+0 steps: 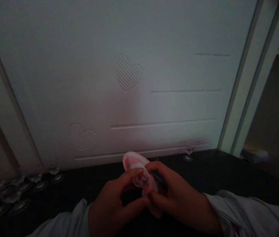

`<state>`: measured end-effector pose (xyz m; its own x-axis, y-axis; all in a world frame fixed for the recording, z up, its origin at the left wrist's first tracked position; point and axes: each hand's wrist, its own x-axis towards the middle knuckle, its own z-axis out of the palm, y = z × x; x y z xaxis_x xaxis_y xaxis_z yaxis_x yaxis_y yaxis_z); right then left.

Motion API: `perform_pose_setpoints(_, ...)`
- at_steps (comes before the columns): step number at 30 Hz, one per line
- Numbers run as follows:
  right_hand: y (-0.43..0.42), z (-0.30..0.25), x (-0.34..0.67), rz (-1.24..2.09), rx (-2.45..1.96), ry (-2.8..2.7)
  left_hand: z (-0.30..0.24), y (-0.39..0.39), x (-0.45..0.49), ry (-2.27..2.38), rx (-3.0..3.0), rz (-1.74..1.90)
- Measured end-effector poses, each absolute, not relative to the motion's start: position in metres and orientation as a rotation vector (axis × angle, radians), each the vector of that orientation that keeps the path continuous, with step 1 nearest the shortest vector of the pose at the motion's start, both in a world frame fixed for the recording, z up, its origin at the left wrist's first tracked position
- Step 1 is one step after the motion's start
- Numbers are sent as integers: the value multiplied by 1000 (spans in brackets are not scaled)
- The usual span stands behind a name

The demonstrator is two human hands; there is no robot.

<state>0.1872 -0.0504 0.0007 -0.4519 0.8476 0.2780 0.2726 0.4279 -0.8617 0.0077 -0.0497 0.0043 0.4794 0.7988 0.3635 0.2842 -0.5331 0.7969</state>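
The scene is dim. My left hand (112, 204) and my right hand (176, 197) meet low in the middle of the view, fingers curled together. Between them is a small clear glass (141, 180), its round end facing me, wrapped in a pink and white striped cloth (134, 163). The left fingers pinch the glass from the left. The right hand's fingers press the cloth against it from the right. Both wrists wear pale sleeves.
A dark tabletop (218, 174) lies under the hands. Several clear glasses (13, 194) lie clustered at the far left, and one small stemmed glass (188, 153) stands at the back right. A white panel (129, 72) with embossed hearts rises behind.
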Motion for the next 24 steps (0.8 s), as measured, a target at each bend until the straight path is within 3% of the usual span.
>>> perform_pose_setpoints(13,-50,5,189,792,-844,-2191,9,-59,5,865,2517,1291)
perform_pose_setpoints(24,-55,6,189,594,-1047,-2207,4,-65,12,914,2696,1280)
